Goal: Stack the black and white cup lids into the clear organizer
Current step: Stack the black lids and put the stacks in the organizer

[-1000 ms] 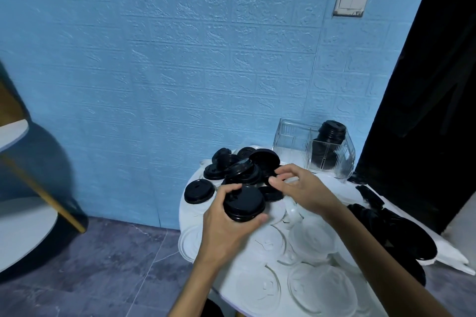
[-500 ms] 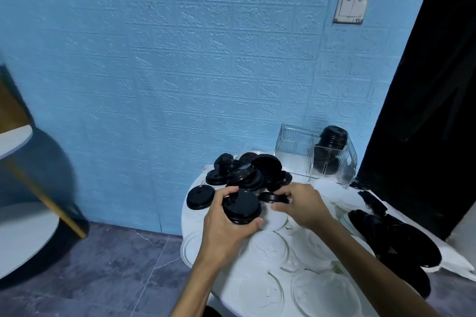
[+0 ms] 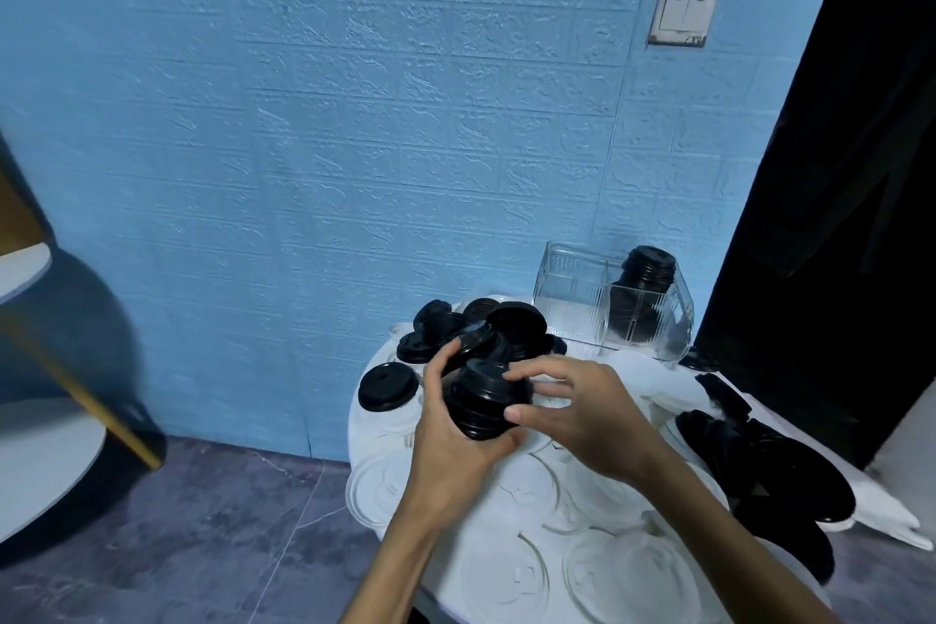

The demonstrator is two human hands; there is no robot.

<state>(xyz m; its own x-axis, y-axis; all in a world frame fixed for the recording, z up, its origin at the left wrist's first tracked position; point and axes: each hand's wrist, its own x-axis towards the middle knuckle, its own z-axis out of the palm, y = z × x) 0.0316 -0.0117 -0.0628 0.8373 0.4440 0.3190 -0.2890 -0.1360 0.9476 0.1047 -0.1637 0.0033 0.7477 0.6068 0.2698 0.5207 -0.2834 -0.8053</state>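
Left of your fingers, one black lid (image 3: 387, 387) lies alone near the worktop (image 3: 369, 486) edge, open floor beyond. Your left hand (image 3: 458, 441) wraps its fingers around a stack of black lids (image 3: 483, 403); your right hand (image 3: 582, 413) pinches the stack's top and side. Behind your fingers sits a loose black pile (image 3: 486, 329). Far right, the clear organizer (image 3: 608, 307) holds one black stack (image 3: 646, 279) against the wall, its left compartment bare. White lids (image 3: 527, 573) cover the worktop beneath, too overlapped to count.

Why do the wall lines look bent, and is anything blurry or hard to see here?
Head view: the wide-angle lens bows the wall seams; the shelf at left smears; the black lid stack held by the left hand loses detail in dim light; the clear organizer catches faint glare.
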